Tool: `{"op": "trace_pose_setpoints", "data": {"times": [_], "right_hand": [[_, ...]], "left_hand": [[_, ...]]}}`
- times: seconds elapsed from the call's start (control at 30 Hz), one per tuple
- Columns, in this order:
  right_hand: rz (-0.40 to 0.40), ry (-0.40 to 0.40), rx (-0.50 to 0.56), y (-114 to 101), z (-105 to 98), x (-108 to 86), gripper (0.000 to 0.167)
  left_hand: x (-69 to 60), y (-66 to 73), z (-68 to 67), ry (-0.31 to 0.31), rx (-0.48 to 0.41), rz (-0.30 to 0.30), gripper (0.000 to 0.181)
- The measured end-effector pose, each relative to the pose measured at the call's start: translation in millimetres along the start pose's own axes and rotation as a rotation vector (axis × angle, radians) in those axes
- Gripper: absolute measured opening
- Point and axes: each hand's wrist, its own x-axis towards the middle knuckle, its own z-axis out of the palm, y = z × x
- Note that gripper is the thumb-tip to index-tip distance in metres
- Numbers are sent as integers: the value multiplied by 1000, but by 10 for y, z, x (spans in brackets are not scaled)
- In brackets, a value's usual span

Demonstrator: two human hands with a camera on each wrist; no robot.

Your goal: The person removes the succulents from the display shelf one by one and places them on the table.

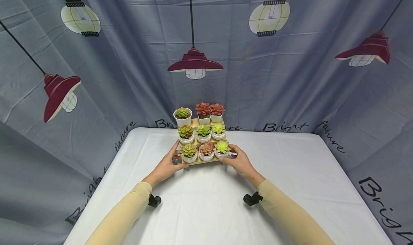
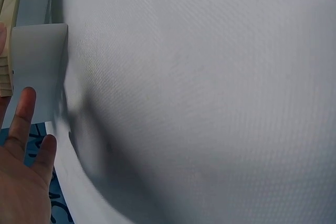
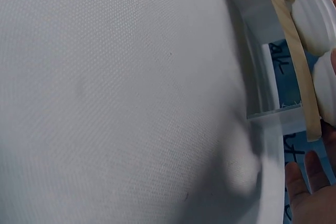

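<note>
A three-tier wooden plant stand [image 1: 206, 162] with white supports stands at the table's back edge, bearing small potted succulents in white pots, green, yellow-green and red. My left hand [image 1: 166, 168] holds the left end of its lowest shelf, thumb at the front edge and fingers along the side. In the left wrist view, the other fingers [image 2: 21, 121] spread beside the white support [image 2: 39, 66]. At the right end, my right hand [image 1: 240, 162] has its thumb before the front-right yellow-green succulent [image 1: 222, 146] and fingers behind, pinching its pot [image 3: 325, 87]. Several fingertips lie beyond the shelf end.
A white cloth covers the table [image 1: 206, 209]. Close behind the stand hangs a grey-blue curtain [image 1: 145, 76] printed with lamps and lettering. Black wrist mounts [image 1: 155, 201] sit under both sleeves.
</note>
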Motion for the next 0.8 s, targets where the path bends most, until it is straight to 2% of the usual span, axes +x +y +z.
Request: {"op": "trace_pose_setpoints", "data": {"times": [0.23, 0.6, 0.8], "right_hand": [[19, 15, 3, 12, 19, 7, 85], [35, 4, 31, 6, 24, 9, 86], [15, 12, 13, -1, 26, 4, 84]], "left_hand": [[4, -20, 2, 0, 22, 8, 112], [7, -12, -9, -2, 54, -16, 111], [9, 1, -4, -7, 62, -25, 109]]}}
